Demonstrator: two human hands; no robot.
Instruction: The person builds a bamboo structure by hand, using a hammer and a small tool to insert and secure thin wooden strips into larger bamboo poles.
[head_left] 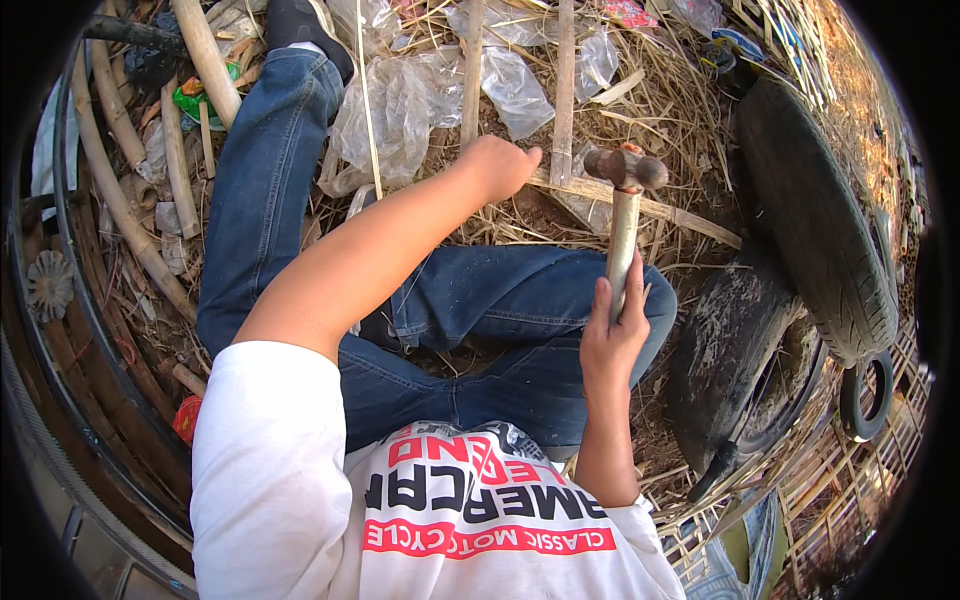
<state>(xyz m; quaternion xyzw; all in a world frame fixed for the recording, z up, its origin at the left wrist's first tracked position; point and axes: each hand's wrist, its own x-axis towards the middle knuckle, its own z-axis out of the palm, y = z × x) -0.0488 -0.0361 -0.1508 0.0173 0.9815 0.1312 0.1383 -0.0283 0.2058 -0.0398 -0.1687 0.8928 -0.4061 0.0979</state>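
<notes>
My right hand (613,335) is closed around the pale handle of a hammer (622,225). Its rusty, rounded head is raised above my bent knee, beside the wooden pieces. Ahead of me my left hand (497,168) is closed at the near end of an upright wooden slat (473,75), gripping a crosswise wooden strip (660,208) where the two meet. The fingers' undersides are hidden. A second wooden slat (563,95) runs parallel to the first and meets the strip just right of that hand.
Clear plastic bags (400,110) and straw (655,110) litter the ground ahead. At right lie a worn tire (815,210), another dusty tire (735,350) and a small black ring (866,398). Bamboo poles (120,210) and dark curved hoops (75,270) are at left.
</notes>
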